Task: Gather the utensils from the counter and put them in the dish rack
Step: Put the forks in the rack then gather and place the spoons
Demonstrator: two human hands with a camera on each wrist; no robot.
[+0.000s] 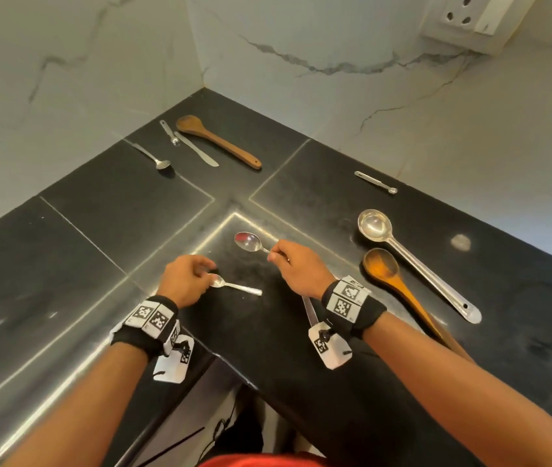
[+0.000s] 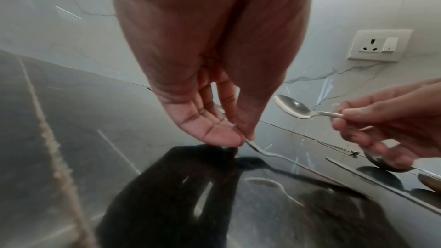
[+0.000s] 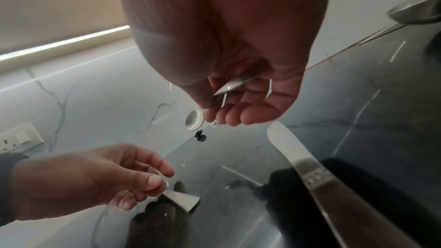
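The right hand point(image 1: 296, 267) holds a steel spoon point(image 1: 249, 241) lifted above the black counter point(image 1: 99, 203), pinching its handle between thumb and fingers, with the bowl pointing far and left. The left hand point(image 1: 185, 279) is down at the counter, its thumb and fingertips pinching the bowl end of a small teaspoon point(image 1: 237, 286) whose handle runs off to the right along the surface; whether the handle tip is touching the counter I cannot tell. Just below the right wrist a table knife point(image 3: 307, 169) lies on the counter, mostly hidden in the head view. To the right lie a steel ladle point(image 1: 412, 261) and, beside it on the near side, a wooden spoon point(image 1: 399, 288), both with bowls toward the far side. Farther right near the wall sits a small measuring spoon point(image 1: 376, 182). In the far corner are a wooden spatula point(image 1: 217, 141), a butter knife point(image 1: 197, 149), another measuring spoon point(image 1: 169, 132) and a small steel spoon point(image 1: 153, 156), close together but mostly apart. A wall socket point(image 1: 476, 18) is mounted on the marble wall point(image 1: 301, 45) at the upper right. The dish rack shows in none of the views.
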